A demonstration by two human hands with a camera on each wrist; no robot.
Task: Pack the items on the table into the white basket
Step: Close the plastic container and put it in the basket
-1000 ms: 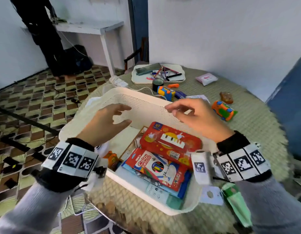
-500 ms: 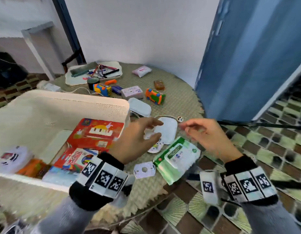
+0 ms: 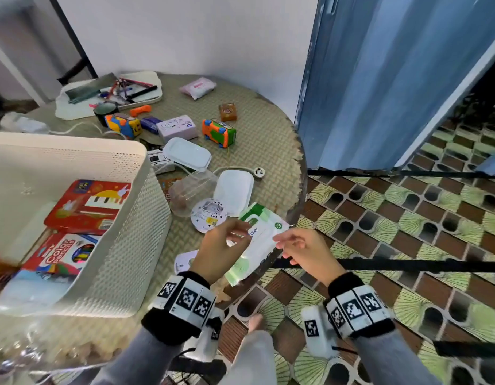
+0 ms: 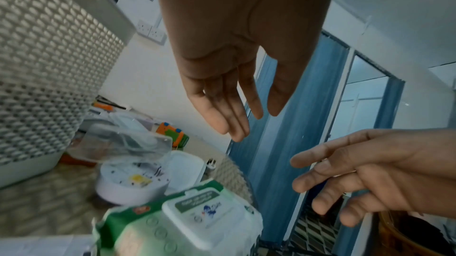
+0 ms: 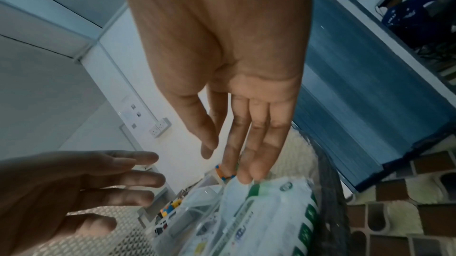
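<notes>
A green and white pack of wet wipes (image 3: 259, 240) lies at the near right edge of the round table, partly over the rim. My left hand (image 3: 239, 232) hovers over its left side with straight fingers and holds nothing. The right hand (image 3: 282, 243) reaches in at the pack's right edge, fingers straight; whether they touch it I cannot tell. In the left wrist view the pack (image 4: 187, 219) lies below the left fingers (image 4: 222, 116). The white basket (image 3: 135, 218) stands to the left, holding a red tin (image 3: 88, 207) and a coloured pencil box (image 3: 60, 254).
Beyond the pack lie a round white disc (image 3: 209, 215), a white lidded case (image 3: 235, 190) and a clear plastic box (image 3: 190, 187). Farther back are two toy cars (image 3: 218, 133), a purple box (image 3: 177, 127) and a tray of pens (image 3: 107, 93). The table edge (image 3: 301, 168) drops to tiled floor.
Both hands moved from over the basket rightward to the wipes pack at the table edge. The head view swung right with them, and the hands drew closer around the pack.
</notes>
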